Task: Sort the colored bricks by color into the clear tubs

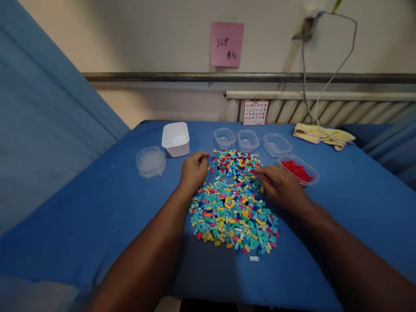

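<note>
One blue-covered surface [97,225] carries a pile of mixed toy bricks [232,212]. Right hand [285,185]: at the pile's right edge, grip state cannot be told. Left hand [193,170]: left edge, grip narrow. Clear tub [316,176] of red bricks [296,170]: beside the right hand.

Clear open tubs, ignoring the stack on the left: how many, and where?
4. Left tub, middle tub, right tub, in a row on the far side; fourth tub, holding red bricks, beside the right hand. Any nested extras can't be told.
</note>
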{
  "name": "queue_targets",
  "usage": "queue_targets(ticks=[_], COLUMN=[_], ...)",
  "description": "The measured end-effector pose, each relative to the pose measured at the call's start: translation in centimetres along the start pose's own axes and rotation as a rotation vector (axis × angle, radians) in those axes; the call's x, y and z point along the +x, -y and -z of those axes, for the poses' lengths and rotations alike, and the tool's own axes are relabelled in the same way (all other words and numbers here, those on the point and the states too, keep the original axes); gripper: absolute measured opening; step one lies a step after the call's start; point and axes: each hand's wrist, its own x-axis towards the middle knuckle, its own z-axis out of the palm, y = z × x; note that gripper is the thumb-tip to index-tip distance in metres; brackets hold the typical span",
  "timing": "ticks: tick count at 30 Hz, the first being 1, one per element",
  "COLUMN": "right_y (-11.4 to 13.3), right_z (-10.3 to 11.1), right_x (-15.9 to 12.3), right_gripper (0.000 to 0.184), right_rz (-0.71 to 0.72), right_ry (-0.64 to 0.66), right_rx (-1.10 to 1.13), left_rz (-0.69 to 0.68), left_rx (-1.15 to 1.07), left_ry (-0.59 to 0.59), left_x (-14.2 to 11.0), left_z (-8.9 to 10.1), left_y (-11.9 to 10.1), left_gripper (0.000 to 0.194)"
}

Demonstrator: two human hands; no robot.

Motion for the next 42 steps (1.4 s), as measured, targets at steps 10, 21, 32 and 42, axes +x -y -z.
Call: queue_targets(ticks=[10, 21, 32, 42], right_y=[-1.7, -1.6, -1.4, -1.3], right_z=[-2.4, -1.4, -1.7, -1.7], right_x=[1.9, 2.2, 2.5, 2.5], right_gripper=[0.032, 0.029, 0.018, 0.019], right_rz=[-0.025, -0.128, -0.141, -0.134], right_ry=[0.114, 0.182, 0.190, 0.221], right_rx=[-0.079, -0.172, -0.234, -0.276], left_rz=[0.001, -0.021, -0.033, -0.024], left_rx=[-0.005, 0.020, 0.013, 0.039], left_ry=[0.000, 0.006, 0.016, 0.037], left_x=[0.0, 0.2, 0.2, 0.3], left_z=[-0.2, -0.7, -0.7, -0.8], left_y=[-0.2, 0.4, 0.6, 0.7], left_gripper=[0.037, 0.036, 0.037, 0.035])
